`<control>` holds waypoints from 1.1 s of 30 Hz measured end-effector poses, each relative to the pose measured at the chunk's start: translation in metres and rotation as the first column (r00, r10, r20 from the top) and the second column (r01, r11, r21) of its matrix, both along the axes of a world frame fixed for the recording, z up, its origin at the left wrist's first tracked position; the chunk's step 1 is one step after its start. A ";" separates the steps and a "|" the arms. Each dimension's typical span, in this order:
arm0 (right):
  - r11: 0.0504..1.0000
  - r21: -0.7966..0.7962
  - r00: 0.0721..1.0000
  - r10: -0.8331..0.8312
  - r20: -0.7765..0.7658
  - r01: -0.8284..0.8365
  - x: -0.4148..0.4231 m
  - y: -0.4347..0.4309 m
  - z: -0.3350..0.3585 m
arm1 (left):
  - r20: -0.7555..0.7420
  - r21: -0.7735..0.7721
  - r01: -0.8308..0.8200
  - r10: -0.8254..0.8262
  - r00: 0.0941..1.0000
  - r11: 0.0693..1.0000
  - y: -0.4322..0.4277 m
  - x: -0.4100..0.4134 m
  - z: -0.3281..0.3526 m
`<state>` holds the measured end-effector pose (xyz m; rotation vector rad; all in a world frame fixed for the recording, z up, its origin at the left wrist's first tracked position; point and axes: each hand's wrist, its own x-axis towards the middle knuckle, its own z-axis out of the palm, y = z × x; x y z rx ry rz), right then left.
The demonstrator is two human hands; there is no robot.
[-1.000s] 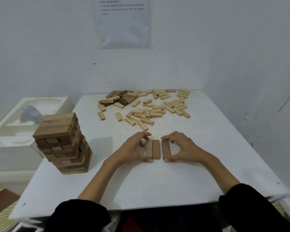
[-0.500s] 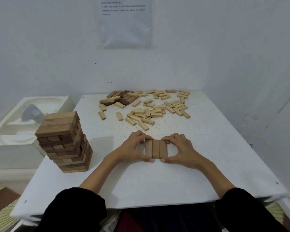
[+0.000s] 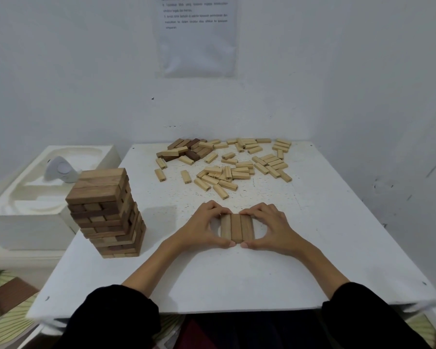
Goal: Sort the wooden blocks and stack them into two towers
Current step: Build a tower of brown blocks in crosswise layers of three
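A person sits at a white table [image 3: 237,278] set into the corner of a white room, and both of their hands are on it. Three wooden blocks [image 3: 237,228] lie flat near the middle of the table, side by side and touching, long sides together, forming one neat row. The left hand [image 3: 199,229] cups the left side of the row and the right hand [image 3: 275,230] cups the right side. On each hand the curled fingers [image 3: 219,210] reach over the far ends of the blocks while the thumb presses the near ends, so the two hands squeeze the row between them.

One tower [image 3: 106,212] of mixed brown blocks stands on the left part of the table, well apart from the hands. Its layers are slightly out of line.

At the far side of the table lie the loose blocks [image 3: 237,170], a scatter of several dozen pale ones, too many to count exactly. A small heap of darker blocks [image 3: 188,151] sits at its left end.

Beside the table on the left stands one white foam tray [image 3: 23,210] with one pale grey object [image 3: 59,170] in it. One printed sheet of paper [image 3: 196,34] hangs on the wall. The person wears two black sleeves [image 3: 116,311].
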<state>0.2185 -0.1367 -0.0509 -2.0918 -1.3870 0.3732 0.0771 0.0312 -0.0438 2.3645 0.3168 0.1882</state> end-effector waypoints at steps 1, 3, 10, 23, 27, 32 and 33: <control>1.000 0.001 1.000 -0.002 0.006 0.002 -0.001 0.001 0.000 | 0.001 -0.005 -0.002 0.002 1.000 1.000 0.000 0.000 0.000; 1.000 0.004 1.000 -0.008 0.009 0.008 -0.003 0.002 0.001 | -0.003 -0.012 -0.002 0.002 1.000 1.000 0.000 -0.001 0.000; 0.999 0.052 0.999 0.013 -0.030 -0.011 -0.005 0.003 0.016 | 0.008 0.019 -0.001 0.000 1.000 1.000 0.000 -0.002 0.020; 0.972 0.230 0.993 0.027 0.118 -0.054 -0.016 0.024 0.140 | 0.089 0.228 -0.010 -0.011 0.996 0.974 0.022 -0.016 0.157; 0.968 0.236 0.986 0.050 0.162 -0.088 -0.031 0.044 0.163 | 0.058 0.274 -0.013 -0.003 0.998 0.962 0.037 -0.037 0.187; 0.960 0.244 0.979 0.090 0.185 -0.135 -0.060 0.076 0.177 | 0.018 0.297 -0.043 0.040 0.999 0.954 0.058 -0.074 0.208; 0.959 0.244 0.977 0.099 0.189 -0.145 -0.067 0.084 0.178 | 0.005 0.302 -0.050 0.051 0.999 0.952 0.063 -0.082 0.210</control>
